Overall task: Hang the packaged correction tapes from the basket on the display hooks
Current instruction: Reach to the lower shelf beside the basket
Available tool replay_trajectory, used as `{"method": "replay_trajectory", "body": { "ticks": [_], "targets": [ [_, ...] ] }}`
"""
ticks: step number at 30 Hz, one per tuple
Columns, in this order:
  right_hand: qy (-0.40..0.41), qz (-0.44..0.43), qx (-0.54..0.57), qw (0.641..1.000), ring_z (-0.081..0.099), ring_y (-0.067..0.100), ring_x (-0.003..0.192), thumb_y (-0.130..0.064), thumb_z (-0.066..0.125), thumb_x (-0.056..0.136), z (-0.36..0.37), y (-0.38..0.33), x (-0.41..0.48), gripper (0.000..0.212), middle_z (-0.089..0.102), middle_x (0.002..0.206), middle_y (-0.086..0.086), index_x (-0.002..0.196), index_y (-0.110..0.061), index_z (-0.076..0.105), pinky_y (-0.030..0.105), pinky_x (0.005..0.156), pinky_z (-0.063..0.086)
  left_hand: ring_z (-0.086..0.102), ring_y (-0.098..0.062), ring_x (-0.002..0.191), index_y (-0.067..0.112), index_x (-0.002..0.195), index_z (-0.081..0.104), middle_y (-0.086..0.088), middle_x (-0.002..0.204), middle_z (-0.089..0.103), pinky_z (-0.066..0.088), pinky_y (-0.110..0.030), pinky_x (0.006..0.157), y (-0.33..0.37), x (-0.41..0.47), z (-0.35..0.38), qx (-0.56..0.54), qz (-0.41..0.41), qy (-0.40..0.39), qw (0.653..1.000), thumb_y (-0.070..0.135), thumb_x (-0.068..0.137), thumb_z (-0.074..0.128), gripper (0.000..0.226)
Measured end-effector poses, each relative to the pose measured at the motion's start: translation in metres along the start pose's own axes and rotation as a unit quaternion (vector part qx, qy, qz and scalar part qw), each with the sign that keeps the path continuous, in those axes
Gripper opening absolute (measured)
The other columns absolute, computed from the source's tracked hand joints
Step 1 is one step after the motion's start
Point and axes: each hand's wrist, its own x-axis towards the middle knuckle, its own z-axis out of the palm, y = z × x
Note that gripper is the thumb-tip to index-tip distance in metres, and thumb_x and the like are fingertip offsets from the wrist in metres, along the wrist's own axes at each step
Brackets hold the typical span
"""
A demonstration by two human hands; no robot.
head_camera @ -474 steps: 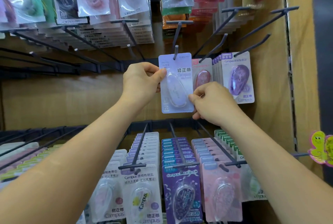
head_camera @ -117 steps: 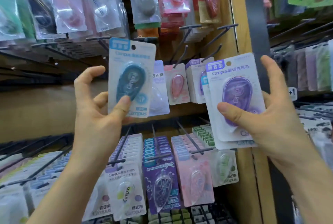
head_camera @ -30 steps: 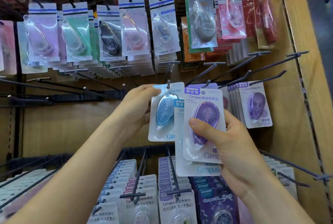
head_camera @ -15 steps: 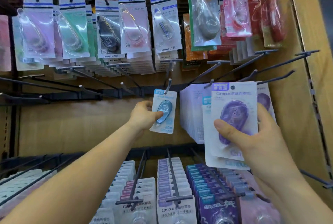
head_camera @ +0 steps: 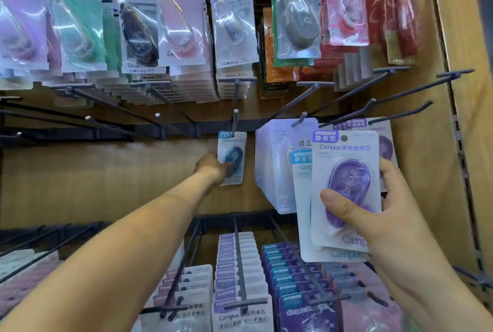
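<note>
Pack with blue tape (head_camera: 231, 148) hangs on hook (head_camera: 235, 121), pinched by left grip (head_camera: 213, 168); right grip (head_camera: 381, 217) clasps purple-fronted stack (head_camera: 346, 171).

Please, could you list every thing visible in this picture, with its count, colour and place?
blue pack: one, blue on white, middle hook.
purple pack: one, purple, held at right.
second pack: one, blue-labelled white, behind purple pack.
hanging stack: many, pale lilac, hook right of blue pack.
top-row packs: many, mixed colours, upper row.
bottom-row packs: many, white and purple, lower row.
bare hooks: several, dark, middle row, left.
left hand: one, pinching the blue pack.
right hand: one, holding two packs.
</note>
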Motion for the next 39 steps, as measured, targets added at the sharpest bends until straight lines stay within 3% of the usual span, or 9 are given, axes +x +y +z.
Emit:
{"method": "replay_trajectory", "body": {
  "ticks": [4,6,10,15,23,27,30,34,39],
  "targets": [
    [-0.013,0.023,0.046,0.999,0.074,0.020,0.093,-0.017,0.076,0.060,0.006,-0.002,-0.003,0.061,0.076,0.104,-0.001,0.117,-0.023,0.055,0.036,0.073,0.063,0.056,-0.020,0.086,0.015,0.101,0.045,-0.002,0.095,0.056,0.047,-0.033,0.072,0.019,-0.041,-0.024,0.219,0.041,-0.022,0.975,0.036,0.094,0.063,0.028],
    [-0.021,0.025,0.068,0.997,0.074,0.022,0.092,-0.016,0.076,0.061,0.011,-0.003,-0.005,0.058,0.077,0.102,0.001,0.116,-0.018,0.056,0.035,0.073,0.062,0.062,-0.017,0.081,0.013,0.099,0.059,0.000,0.089,0.065,0.052,-0.034,0.070,0.028,-0.066,-0.040,0.301,0.098,0.015,0.948,0.037,0.095,0.058,0.024],
    [-0.023,0.023,0.096,0.995,0.074,0.023,0.093,-0.014,0.074,0.065,0.019,-0.004,-0.009,0.054,0.077,0.101,0.003,0.116,-0.014,0.056,0.033,0.073,0.062,0.068,-0.014,0.062,0.017,0.092,0.069,-0.005,0.074,0.074,0.055,-0.029,0.059,0.050,-0.138,-0.061,-0.040,0.125,-0.083,0.988,0.034,0.100,0.051,0.027],
    [-0.063,0.045,0.163,0.984,0.072,0.028,0.101,-0.018,0.070,0.071,0.027,-0.005,-0.017,0.055,0.074,0.111,0.009,0.124,-0.012,0.055,0.041,0.082,0.061,0.074,-0.019,0.079,0.040,0.129,0.043,-0.006,0.092,0.077,0.059,-0.030,0.061,0.053,-0.193,-0.051,-0.262,0.195,-0.200,0.924,0.014,0.088,0.064,0.052],
    [-0.008,0.005,0.073,0.997,0.069,0.027,0.107,-0.020,0.069,0.074,0.011,-0.007,-0.021,0.050,0.073,0.115,0.003,0.123,-0.023,0.057,0.056,0.096,0.053,0.070,-0.023,0.088,0.031,0.101,0.075,-0.003,0.098,0.075,0.058,-0.031,0.064,0.033,-0.192,-0.044,-0.281,0.243,-0.030,0.928,-0.002,0.093,0.059,0.037],
    [-0.049,-0.072,-0.009,0.996,0.057,0.006,0.125,-0.016,0.072,0.082,0.013,-0.005,-0.021,0.074,0.057,0.139,-0.015,0.130,-0.062,0.039,0.035,0.105,0.047,0.069,-0.005,0.076,0.028,0.103,0.071,0.010,0.084,0.075,0.053,-0.017,0.058,0.041,-0.190,-0.058,-0.338,0.241,0.032,0.909,-0.003,0.094,0.057,0.035],
    [-0.058,-0.102,-0.115,0.986,0.060,-0.010,0.106,-0.006,0.066,0.091,0.020,-0.005,-0.021,0.041,0.068,0.115,-0.020,0.115,-0.039,0.065,0.003,0.086,0.042,0.071,-0.004,0.082,0.029,0.105,0.069,0.009,0.092,0.076,0.056,-0.018,0.063,0.047,-0.184,-0.065,-0.336,0.249,0.062,0.906,-0.002,0.094,0.056,0.035],
    [-0.051,-0.082,-0.170,0.981,0.062,-0.007,0.098,-0.017,0.062,0.095,0.029,0.000,-0.020,0.023,0.071,0.100,-0.014,0.089,-0.036,0.075,0.002,0.078,0.042,0.070,-0.003,0.090,0.026,0.117,0.067,0.011,0.103,0.071,0.056,-0.016,0.065,0.048,-0.177,-0.071,-0.289,0.239,0.078,0.924,0.004,0.095,0.058,0.033],
    [-0.064,-0.066,-0.214,0.973,0.055,-0.011,0.103,-0.048,0.072,0.077,0.039,-0.003,-0.022,0.021,0.061,0.105,-0.023,0.097,-0.044,0.070,0.001,0.077,0.042,0.068,0.005,0.085,0.022,0.116,0.065,0.011,0.101,0.068,0.054,-0.013,0.061,0.053,-0.177,-0.076,-0.233,0.256,0.055,0.936,0.002,0.096,0.057,0.030]
  ]
}}
